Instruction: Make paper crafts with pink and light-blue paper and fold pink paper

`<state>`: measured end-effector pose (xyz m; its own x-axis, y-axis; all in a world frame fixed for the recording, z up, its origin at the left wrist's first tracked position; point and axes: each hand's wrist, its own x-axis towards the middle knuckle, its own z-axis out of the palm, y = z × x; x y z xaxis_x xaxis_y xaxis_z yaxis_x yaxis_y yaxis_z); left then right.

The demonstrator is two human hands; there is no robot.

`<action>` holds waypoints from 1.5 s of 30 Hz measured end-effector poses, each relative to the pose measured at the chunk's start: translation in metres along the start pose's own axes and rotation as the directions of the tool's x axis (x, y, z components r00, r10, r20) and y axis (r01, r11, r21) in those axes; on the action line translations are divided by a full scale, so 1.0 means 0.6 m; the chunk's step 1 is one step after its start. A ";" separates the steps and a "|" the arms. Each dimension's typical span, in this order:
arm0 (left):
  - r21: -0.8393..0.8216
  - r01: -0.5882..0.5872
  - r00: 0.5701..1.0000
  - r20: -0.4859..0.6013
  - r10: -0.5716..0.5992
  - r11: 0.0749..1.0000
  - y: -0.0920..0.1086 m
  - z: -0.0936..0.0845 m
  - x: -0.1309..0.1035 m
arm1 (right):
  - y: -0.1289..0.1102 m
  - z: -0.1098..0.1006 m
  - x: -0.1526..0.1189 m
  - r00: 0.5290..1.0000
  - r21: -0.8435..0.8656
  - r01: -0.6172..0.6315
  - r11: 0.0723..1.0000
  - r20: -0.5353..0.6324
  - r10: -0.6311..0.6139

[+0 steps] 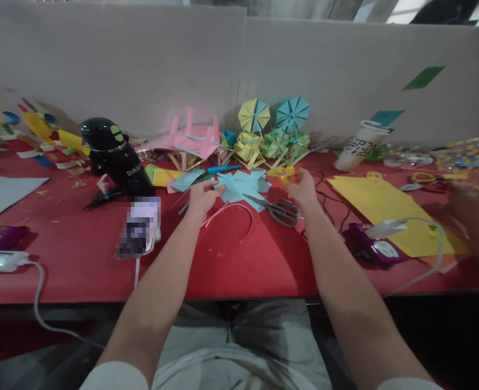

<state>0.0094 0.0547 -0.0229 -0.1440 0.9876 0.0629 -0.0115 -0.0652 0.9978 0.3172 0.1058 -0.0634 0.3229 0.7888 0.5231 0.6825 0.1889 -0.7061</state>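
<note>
My left hand point(204, 196) is at the left edge of a pile of folded light blue paper point(239, 186), its thumb and fingers closed on a paper edge. To the right of the pile, my right hand point(303, 189) reaches around the back of a yellow glue gun point(282, 173), with thumb and forefinger apart; its other fingers are partly hidden. Grey-handled scissors point(283, 212) lie between my hands, their blades over the blue paper. A thin pink paper strip point(247, 214) curves across the table in front of the pile.
Behind are a pink paper model point(194, 138) and folded paper wheels point(293, 115). A black bottle point(115, 157) and a phone point(139, 227) stand left. Right are a cup point(361, 146), yellow sheets point(397, 214), a purple power bank point(377, 246) and another person's blurred hand point(477, 216).
</note>
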 end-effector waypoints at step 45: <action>0.482 -0.433 0.896 0.326 0.303 0.762 0.013 0.000 -0.021 | -0.196 0.043 -0.129 0.806 0.519 -0.056 0.853 0.528 -0.268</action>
<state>0.0111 0.0418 -0.0157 0.1899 0.9113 0.3654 0.5304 -0.4084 0.7429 0.1951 0.0377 -0.0328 -0.2695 0.8937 0.3588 0.2241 0.4205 -0.8792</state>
